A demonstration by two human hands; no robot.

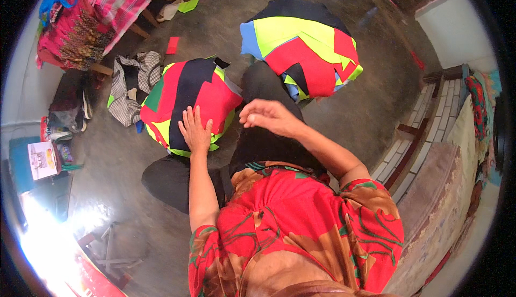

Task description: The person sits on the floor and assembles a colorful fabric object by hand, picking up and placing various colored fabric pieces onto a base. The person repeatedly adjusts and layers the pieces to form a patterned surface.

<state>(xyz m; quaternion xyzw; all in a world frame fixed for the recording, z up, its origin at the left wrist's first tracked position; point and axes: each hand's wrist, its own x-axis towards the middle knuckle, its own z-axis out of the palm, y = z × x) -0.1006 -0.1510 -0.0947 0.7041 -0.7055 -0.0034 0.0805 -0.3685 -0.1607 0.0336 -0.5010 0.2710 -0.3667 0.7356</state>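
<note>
My left hand (194,130) lies flat with fingers spread on the near side of a rounded pile of fabric pieces (217,103) in red, black, neon yellow and green. Above my dark-clothed leg (269,144) hovers my right hand (270,117), its fingers loosely bent and nothing visible in them. It is between that pile and a second, larger heap of cloth pieces (301,34) farther right, coloured neon yellow, red, black and blue. Both heaps rest on the grey floor, one on each side of my raised knee.
A crumpled checked cloth (134,87) lies left of the nearer pile, beside a small red scrap (172,45). Pink plaid fabric (126,1) hangs at the far left. Shoes (169,11) sit by it. At the right stands a wooden-framed slatted bed (416,136).
</note>
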